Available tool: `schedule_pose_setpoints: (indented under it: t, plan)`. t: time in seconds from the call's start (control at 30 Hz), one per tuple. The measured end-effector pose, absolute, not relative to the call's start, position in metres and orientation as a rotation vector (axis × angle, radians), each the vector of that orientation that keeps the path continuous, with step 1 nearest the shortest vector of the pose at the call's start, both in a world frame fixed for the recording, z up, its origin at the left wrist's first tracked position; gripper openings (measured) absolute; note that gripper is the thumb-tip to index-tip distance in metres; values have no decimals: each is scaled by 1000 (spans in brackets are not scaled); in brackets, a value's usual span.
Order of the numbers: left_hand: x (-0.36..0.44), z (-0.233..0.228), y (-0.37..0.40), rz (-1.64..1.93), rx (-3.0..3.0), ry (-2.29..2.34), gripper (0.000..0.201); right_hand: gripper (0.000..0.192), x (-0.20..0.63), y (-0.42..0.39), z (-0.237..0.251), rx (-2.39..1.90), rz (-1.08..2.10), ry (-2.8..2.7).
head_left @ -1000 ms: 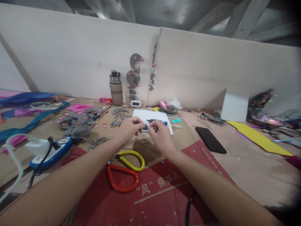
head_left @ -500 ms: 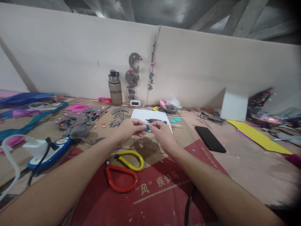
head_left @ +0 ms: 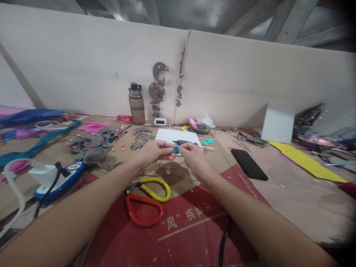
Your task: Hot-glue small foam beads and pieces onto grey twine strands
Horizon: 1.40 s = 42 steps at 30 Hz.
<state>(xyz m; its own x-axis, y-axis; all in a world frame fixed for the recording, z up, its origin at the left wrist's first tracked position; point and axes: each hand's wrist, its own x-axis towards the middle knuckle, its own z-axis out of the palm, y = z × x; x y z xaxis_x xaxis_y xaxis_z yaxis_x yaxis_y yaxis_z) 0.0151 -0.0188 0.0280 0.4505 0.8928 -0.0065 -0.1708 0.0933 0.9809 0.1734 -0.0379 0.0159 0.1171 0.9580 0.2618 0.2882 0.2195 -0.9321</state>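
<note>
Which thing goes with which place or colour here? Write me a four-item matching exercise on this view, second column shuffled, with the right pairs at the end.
Things
1. Small blue piece
2. Scissors
3. Phone
4. Bottle

Places, colours and states
A. Standing upright near the white panel
B. One red handle, one yellow
C. Held between the left hand and the right hand
D. Black, lying flat to the right of both hands

Pairs: 1-C, 2-B, 3-D, 4-A

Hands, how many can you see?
2: the left hand, holding a small blue piece, and the right hand, fingertips at that piece's right side. No others show.
</note>
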Motion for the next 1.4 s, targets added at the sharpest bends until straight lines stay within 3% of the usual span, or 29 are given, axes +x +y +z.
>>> schedule_pose_setpoints:
  t: [0.9,1.4]
  plan:
    - [24,28,-28,1064,1222,839,20,15,171,-45,14,-1293,540,-1551]
    - [21,25,-24,1008,1244,810,17,13,168,-46,17,-1296,613,-1484]
